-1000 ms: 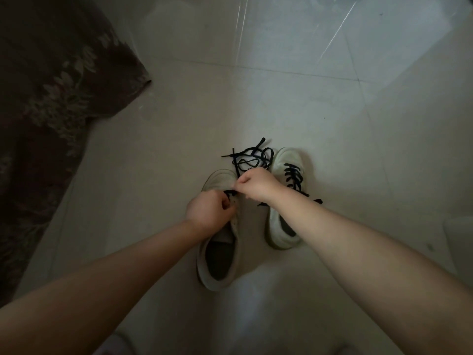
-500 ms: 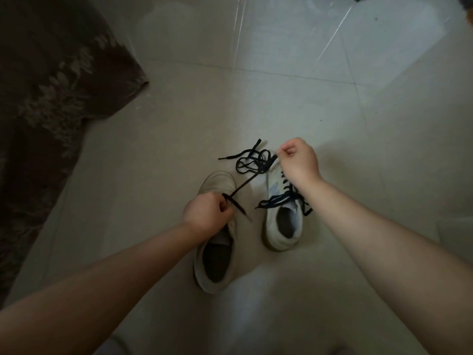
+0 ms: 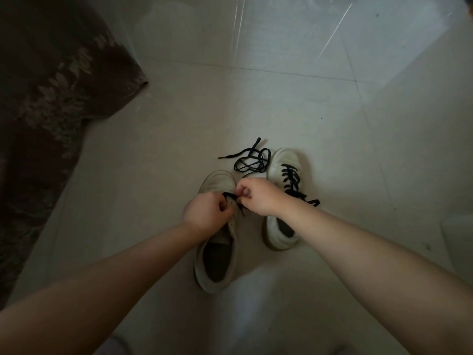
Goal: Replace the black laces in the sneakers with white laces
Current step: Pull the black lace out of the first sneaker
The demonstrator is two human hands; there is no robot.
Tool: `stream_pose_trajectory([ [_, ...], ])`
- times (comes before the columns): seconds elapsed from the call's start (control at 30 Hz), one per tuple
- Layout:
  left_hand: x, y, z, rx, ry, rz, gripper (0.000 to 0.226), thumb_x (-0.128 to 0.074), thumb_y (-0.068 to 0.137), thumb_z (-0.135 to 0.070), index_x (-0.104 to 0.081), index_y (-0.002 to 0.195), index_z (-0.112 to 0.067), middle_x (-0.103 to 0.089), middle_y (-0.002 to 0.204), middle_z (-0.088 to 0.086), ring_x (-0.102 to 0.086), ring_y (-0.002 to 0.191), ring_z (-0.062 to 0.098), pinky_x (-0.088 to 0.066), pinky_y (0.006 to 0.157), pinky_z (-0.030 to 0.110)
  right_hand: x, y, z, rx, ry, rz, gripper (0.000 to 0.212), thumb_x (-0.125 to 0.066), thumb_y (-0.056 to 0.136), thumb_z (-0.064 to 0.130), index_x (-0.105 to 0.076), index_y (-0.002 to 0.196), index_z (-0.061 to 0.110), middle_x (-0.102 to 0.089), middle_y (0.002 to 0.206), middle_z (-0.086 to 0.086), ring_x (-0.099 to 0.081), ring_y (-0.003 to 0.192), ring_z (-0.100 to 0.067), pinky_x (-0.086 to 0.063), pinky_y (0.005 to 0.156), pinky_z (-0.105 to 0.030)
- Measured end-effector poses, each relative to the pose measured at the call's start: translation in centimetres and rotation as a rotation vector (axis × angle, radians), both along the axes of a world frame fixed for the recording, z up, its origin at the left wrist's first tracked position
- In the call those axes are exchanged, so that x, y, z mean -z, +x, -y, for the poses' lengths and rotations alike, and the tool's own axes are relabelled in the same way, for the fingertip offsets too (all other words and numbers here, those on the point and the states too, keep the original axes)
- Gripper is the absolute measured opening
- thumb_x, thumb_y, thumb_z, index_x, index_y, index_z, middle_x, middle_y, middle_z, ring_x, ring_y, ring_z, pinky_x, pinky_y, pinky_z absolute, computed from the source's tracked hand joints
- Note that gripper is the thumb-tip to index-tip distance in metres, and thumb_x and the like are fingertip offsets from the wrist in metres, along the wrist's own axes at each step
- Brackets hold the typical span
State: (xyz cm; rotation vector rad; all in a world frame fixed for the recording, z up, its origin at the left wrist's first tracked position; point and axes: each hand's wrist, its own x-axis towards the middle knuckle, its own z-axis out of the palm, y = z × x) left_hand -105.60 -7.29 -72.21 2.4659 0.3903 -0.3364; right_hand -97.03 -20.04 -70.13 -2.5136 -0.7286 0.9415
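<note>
Over the near sneaker (image 3: 216,254) both hands pinch the black lace (image 3: 252,160), left hand (image 3: 207,213) at the eyelets, right hand (image 3: 258,197) just beside; the freed length lies coiled beyond, by the still-laced far sneaker (image 3: 282,198).

Bare floor (image 3: 294,103) is seen across the upper centre and right of the frame. The left edge is taken up by a dark patterned rug (image 3: 46,103). The centre is blocked by two sneakers side by side, the left sneaker (image 3: 217,254) and the right sneaker (image 3: 279,165). A loose black lace (image 3: 252,160) is piled just above them, touching the right sneaker's toe. A narrow strip of floor is left between the sneakers.
</note>
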Motion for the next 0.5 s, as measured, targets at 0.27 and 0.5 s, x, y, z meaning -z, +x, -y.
stream_pose_trajectory([
  [0.27, 0.2, -0.1, 0.3, 0.022, -0.026, 0.023, 0.040, -0.057, 0.086, -0.034, -0.039, 0.054, -0.017, -0.043, 0.052, -0.002, -0.052, 0.063, 0.023, -0.028, 0.053, 0.027, -1.5, 1.8, 1.1, 0.003, 0.021, 0.271, 0.009, -0.050, 0.094, 0.016, -0.050, 0.086, 0.019, -0.052, 0.089, 0.005, -0.051, 0.082, -0.018, -0.043, 0.070, -0.031],
  [0.5, 0.0, -0.2, 0.2, 0.009, -0.001, 0.009, 0.038, -0.055, 0.086, -0.038, -0.043, 0.056, -0.018, -0.050, 0.060, -0.002, -0.058, 0.070, 0.024, -0.030, 0.055, 0.025, -1.8, 4.8, 3.2, 0.433, 0.150, 0.034, 0.025, -0.057, 0.090, 0.008, -0.053, 0.070, 0.022, -0.057, 0.072, 0.004, -0.056, 0.050, -0.005, -0.044, 0.053, -0.015],
])
